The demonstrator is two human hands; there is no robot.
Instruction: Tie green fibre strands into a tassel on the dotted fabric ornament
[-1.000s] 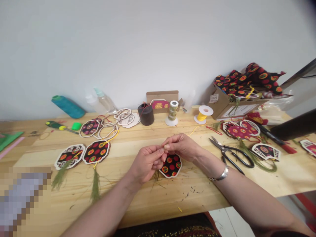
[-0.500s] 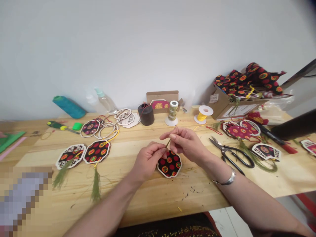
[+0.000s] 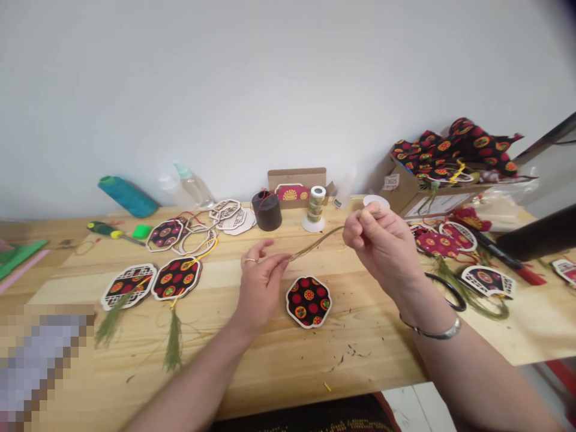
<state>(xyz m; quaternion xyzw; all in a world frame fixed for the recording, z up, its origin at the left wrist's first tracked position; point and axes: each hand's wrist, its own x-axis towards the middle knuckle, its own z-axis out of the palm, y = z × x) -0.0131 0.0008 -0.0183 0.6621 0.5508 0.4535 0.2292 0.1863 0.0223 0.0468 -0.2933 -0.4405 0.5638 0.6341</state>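
Olive-green thread (image 3: 318, 241) stretches in a slightly bowed strand between my two hands, above the table. My left hand (image 3: 261, 279) pinches its lower end between thumb and fingertips. Higher and to the right, my right hand (image 3: 382, 240) is closed around the other end. Below the strand, a lobed ornament (image 3: 309, 302) with a pale rim and black patterned fabric lies flat on the wood, touched by neither hand. Scissors (image 3: 447, 291) lie behind my right wrist, mostly hidden except for part of a black handle.
Two tasselled ornaments (image 3: 177, 278) lie at left, near a screwdriver (image 3: 112, 232). Along the wall stand a teal thread cone (image 3: 127, 195), a black spool (image 3: 267, 211), a stack of green thread spools (image 3: 316, 207) and a fabric-filled cardboard box (image 3: 441, 195). More ornaments (image 3: 487, 281) are at right.
My hands have moved apart, the right one up and to the right, drawing the green thread out between them. The ornament beneath is now fully uncovered; the scissors are now mostly hidden.
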